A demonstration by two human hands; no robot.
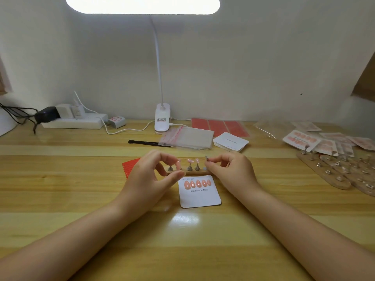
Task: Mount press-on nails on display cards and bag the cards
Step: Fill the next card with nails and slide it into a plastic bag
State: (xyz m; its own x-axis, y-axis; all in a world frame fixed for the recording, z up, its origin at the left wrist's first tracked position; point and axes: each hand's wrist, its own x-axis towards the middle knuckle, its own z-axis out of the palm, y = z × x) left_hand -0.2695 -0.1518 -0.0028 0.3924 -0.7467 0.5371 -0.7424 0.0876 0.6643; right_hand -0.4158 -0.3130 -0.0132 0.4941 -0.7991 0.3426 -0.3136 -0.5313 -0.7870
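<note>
Though partly hidden, wooden stand (187,173).

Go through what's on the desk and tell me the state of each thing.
White desk lamp: on.
White "Handmade Nail" card: flat, five pink nails mounted.
Wooden nail stand: two nails on pegs.
Left hand: pinching a pink nail.
Right hand: pinching a small metal peg.

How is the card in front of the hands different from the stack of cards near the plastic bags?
The front card lies single, with five pink nails in a row at its top; the card stack is several cards high, and its top card carries no nails. Both are white with rounded corners and lie flat on the table.
</note>
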